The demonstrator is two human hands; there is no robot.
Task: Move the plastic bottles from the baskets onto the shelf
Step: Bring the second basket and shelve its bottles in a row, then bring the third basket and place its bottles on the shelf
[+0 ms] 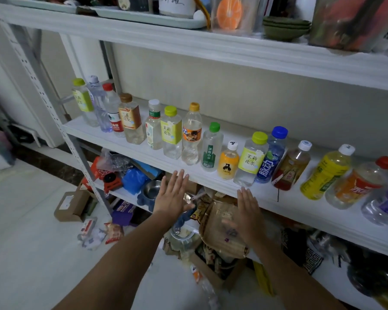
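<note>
Bottles (211,151) are lining the shelf's (202,176) front edge, likely for reach. Left hand (173,194) and right hand (248,211) are hovering empty, fingers straight, together.

Setting read as a household storage corner. A white rack with slotted uprights (58,121) stood against a plain beige wall (233,86). The middle shelf (264,194) carried a single row of plastic bottles (211,148), with mismatched brands, sizes and cap colours. Top of frame: pale trays (143,17), stacked green bowls (286,27) and a clear container with an orange-slice print (230,15). Lower shelf, centre of frame: jumbled bags and packets, a blue plastic bag (133,180) and a metal pet bowl (151,191). Lower left: pale floor (31,242) with an open cardboard box (71,205) and loose snack packets (113,232) lying beside the rack. The mix was domestic throughout.
</note>
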